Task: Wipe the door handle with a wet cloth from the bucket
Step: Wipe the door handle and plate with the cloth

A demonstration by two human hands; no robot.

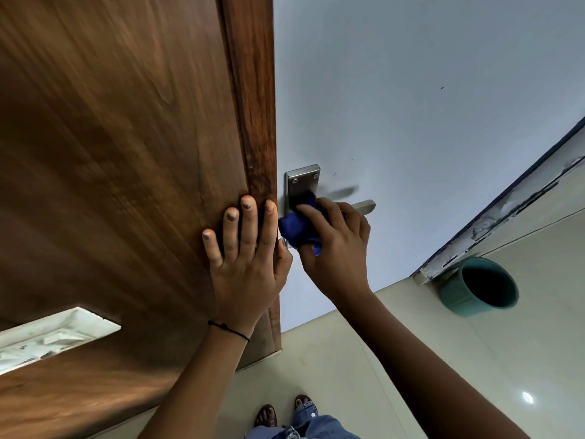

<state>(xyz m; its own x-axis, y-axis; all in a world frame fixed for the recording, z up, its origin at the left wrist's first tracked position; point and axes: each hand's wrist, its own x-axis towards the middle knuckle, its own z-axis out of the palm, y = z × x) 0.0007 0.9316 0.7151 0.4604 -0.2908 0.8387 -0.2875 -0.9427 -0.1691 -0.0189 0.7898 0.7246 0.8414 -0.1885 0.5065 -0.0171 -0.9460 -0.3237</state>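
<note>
A steel lever door handle point(364, 205) on a steel backplate point(304, 182) sits on the pale grey door face. My right hand point(335, 245) is closed on a blue cloth point(296, 228) and presses it against the handle's base, hiding most of the lever; only its tip shows. My left hand point(250, 255) lies flat with fingers spread on the brown wooden surface point(126, 153) beside the door's edge. A green bucket point(481, 288) stands on the floor to the right; its inside looks dark.
Pale glossy floor tiles point(474, 359) spread below. A worn white-and-grey strip point(493, 220) runs along the wall's base above the bucket. My sandalled feet point(285, 413) stand near the bottom edge. A white recessed panel point(53, 334) is at the lower left.
</note>
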